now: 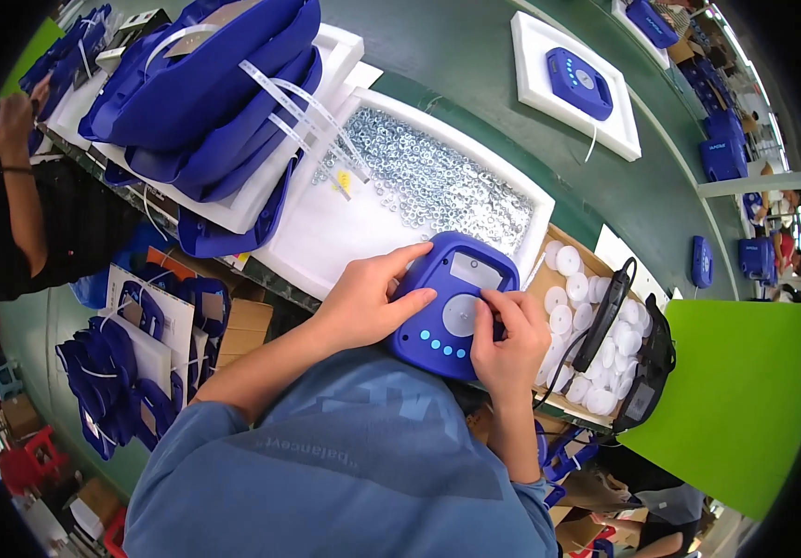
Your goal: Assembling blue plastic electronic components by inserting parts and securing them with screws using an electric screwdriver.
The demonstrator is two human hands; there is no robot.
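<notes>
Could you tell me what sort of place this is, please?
Most likely a factory assembly line. A green conveyor belt carries a blue device on a white foam tray, a tray of metal washers sits close by, and stacked blue casings wait alongside.

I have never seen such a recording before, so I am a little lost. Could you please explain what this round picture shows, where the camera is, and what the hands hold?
There is no machine here. A person wears a wide fisheye camera on the head that looks down, so straight edges bend.

The left hand steadies a blue plastic device casing, and the right hand presses at its round pale dial. Both forearms come in from below.

Behind it lies a white tray of small metal washers. To the right, a cardboard box holds white round discs, with a black tool lying across it. At upper left, blue casings are stacked. Another finished device lies on a white foam pad on the green table.
</notes>
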